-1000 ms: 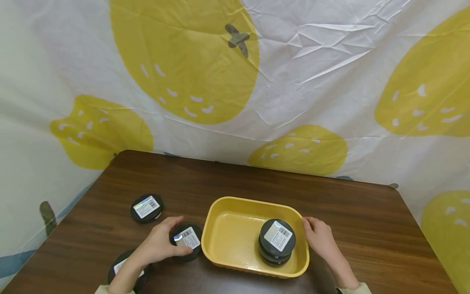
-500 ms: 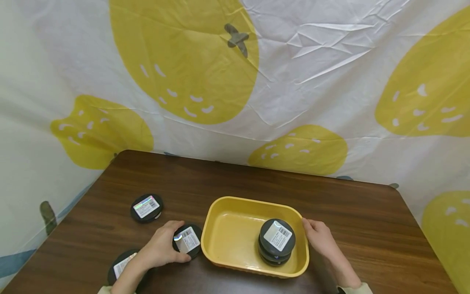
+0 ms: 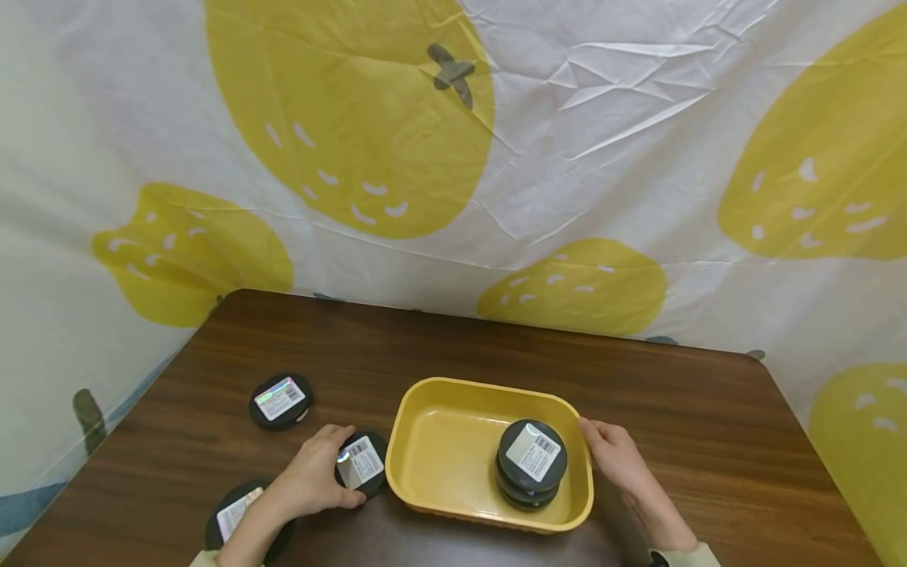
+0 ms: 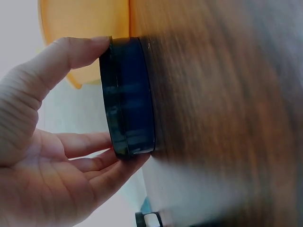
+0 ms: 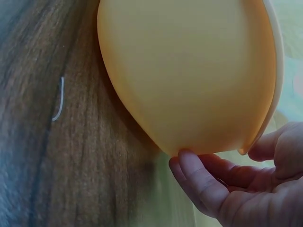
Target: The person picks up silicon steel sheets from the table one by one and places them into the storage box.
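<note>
My left hand (image 3: 312, 476) grips a flat round black container (image 3: 360, 463) with a white label, standing on the table just left of a yellow plastic bin (image 3: 439, 504). In the left wrist view the thumb lies against one side of this black container (image 4: 130, 94) and the fingers against the other. My right hand (image 3: 618, 457) holds the bin's right end; in the right wrist view the fingertips (image 5: 189, 163) touch the outer wall and the thumb is at the rim. Inside the bin, at its right, is a stack of similar black containers (image 3: 533, 457).
On the brown wooden table (image 3: 708, 425) lie another labelled black container (image 3: 280, 400) at the far left and one more (image 3: 230, 512) partly hidden under my left forearm. Behind the table hangs a white cloth (image 3: 567, 157) with yellow fruit prints.
The left thumb has moved from the top of the black container to its near edge, and the fingers have closed on it. The right hand stays on the bin. The view has shifted slightly.
</note>
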Tool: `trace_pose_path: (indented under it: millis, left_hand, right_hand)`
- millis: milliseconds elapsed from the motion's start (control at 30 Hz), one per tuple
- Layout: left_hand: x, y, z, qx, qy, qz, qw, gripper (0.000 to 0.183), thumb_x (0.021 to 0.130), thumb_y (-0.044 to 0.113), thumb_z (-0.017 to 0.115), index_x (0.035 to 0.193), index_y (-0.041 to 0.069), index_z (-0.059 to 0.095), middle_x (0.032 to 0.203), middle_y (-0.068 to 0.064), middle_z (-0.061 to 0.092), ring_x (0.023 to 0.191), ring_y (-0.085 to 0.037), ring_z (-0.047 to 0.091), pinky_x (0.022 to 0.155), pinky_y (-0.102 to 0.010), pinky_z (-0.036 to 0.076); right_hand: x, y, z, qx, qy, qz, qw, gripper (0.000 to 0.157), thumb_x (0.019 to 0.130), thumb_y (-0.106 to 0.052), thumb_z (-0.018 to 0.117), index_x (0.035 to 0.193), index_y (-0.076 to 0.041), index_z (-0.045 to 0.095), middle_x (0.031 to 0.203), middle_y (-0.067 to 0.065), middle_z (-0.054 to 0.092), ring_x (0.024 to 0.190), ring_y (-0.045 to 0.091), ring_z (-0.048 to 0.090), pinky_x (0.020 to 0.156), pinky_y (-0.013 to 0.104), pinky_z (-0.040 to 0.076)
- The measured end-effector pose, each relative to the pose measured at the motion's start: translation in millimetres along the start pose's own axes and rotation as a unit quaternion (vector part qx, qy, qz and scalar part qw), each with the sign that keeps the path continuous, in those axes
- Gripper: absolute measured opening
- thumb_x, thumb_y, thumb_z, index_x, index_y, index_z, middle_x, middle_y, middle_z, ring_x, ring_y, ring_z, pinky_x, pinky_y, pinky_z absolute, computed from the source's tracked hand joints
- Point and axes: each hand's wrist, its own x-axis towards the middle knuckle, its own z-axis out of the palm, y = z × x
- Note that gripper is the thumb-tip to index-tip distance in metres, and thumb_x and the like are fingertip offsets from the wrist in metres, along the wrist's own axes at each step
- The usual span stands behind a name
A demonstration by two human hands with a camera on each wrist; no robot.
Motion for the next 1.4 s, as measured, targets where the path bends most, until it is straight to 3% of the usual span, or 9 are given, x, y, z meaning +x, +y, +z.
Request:
trace_pose_path:
  millis: [1000,1267,1400]
  left_hand:
    - [3.5,2.0,0.8,0.027,0.02,0.001,0.9994,0.087,0.047,0.019,0.09,0.118,-0.014,0.053,0.111,-0.022,0.056,0.098,-0.037,0.056,0.083,-0.047,0.049]
    - [2.6,1.9,-7.0,0.028,0.055,0.009,0.998,0.084,0.046,0.02,0.088,0.116,-0.013,0.054,0.106,-0.02,0.057,0.091,-0.032,0.057,0.079,-0.044,0.05]
    - [3.5,2.9,-11.9,0.02,0.063,0.011,0.9978,0.085,0.047,0.021,0.088,0.117,-0.013,0.054,0.107,-0.021,0.057,0.094,-0.035,0.057,0.08,-0.046,0.049]
  right_hand:
    - [0.3,2.6,3.2,0.067,0.002,0.013,0.998,0.035,0.1,-0.015,0.042,0.097,0.014,0.061,0.07,0.005,0.057,0.065,0.015,0.057,0.061,0.027,0.051]
    - [-0.4,1.1,3.4,0.069,0.0,0.011,0.998,0.035,0.1,-0.015,0.042,0.095,0.014,0.062,0.069,0.005,0.058,0.063,0.015,0.058,0.06,0.027,0.051]
    - [-1.1,0.6,3.1,0.064,0.002,0.012,0.998,0.035,0.1,-0.015,0.042,0.096,0.013,0.062,0.07,0.005,0.058,0.064,0.015,0.058,0.06,0.027,0.051]
